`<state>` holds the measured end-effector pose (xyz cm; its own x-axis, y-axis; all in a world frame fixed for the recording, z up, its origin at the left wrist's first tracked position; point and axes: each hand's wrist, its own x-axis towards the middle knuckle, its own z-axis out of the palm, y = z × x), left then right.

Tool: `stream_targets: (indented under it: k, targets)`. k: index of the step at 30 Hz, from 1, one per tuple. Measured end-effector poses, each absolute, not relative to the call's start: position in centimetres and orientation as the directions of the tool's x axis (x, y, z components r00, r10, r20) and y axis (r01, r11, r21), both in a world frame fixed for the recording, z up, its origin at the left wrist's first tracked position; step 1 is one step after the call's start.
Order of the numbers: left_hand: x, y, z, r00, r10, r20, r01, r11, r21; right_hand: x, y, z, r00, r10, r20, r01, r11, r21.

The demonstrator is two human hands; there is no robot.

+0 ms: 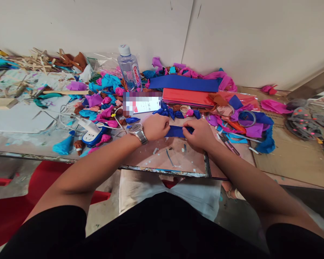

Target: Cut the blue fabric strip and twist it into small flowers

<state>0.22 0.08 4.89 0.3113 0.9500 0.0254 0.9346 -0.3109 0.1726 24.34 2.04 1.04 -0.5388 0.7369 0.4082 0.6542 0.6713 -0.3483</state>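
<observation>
A strip of dark blue crepe paper stretches between my two hands, low over the table's front part. My left hand, with a metal watch at its wrist, has its fingers curled closed on the strip's left end. On the other end, my right hand pinches the paper between thumb and fingers. Right behind the hands lie several twisted dark blue paper pieces and a roll of tape. A lit phone lies beyond my left hand.
Behind are a water bottle, a flat blue paper strip and a red paper stack. Crumpled coloured paper spreads on both sides. A power strip with cables is at left, scissors at right. Red chairs stand below.
</observation>
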Motion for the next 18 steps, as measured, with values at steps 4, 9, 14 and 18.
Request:
stream_targets:
  k: [4, 9, 14, 18]
  targets:
    - [0.2, 0.0, 4.9, 0.361, 0.932, 0.017, 0.915, -0.358, 0.185, 24.3, 2.1, 0.9, -0.574, 0.723, 0.384, 0.625, 0.690, -0.366]
    - [0.4, -0.1, 4.2, 0.504, 0.862, 0.043, 0.806, -0.488, 0.335, 23.9, 2.0, 0.6, -0.649, 0.656, 0.386, 0.560, 0.755, -0.341]
    - [0.3, 0.3, 3.4, 0.544, 0.837, 0.052, 0.743, -0.510, 0.433, 23.8, 1.9, 0.6, -0.655, 0.629, 0.418, 0.545, 0.777, -0.315]
    - [0.2, 0.4, 3.5, 0.556, 0.831, 0.021, 0.709, -0.487, 0.510, 23.8, 1.9, 0.5, -0.637, 0.640, 0.431, 0.548, 0.768, -0.330]
